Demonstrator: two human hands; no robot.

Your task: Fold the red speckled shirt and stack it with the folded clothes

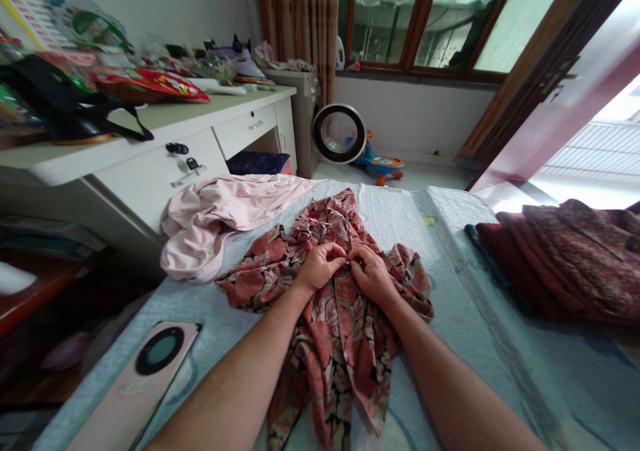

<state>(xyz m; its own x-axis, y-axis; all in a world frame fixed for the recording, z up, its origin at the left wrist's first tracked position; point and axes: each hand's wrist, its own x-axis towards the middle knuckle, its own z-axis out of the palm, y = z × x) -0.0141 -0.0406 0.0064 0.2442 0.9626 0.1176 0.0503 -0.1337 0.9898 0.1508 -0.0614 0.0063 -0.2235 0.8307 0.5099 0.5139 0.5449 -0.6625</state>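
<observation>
A blue sheet (450,271) lies under the spread floral garment (340,321); both forearms (445,371) slant inward over it; left hand (320,268) and right hand (374,278) nearly meet, thumbs and fingers pinching cloth at its middle.

Plain pale wall (200,4) fills the upper left of the frame, a printed poster (23,4) in its corner. Below it I see a white desk (225,111), its top crowded, keys (177,148) hanging at one drawer (253,130). Brown curtains (300,21) drop at top centre beside a boxy grey appliance (303,108), and a round glass door (340,133) stands in front of it. Wood-framed windows (385,11) run across the upper right. Beneath them, a blue-and-orange ride-on toy (381,162) sits on the pale, glossy floor (420,171). Strong daylight pours past a pinkish door frame (585,98) at the right edge.
</observation>
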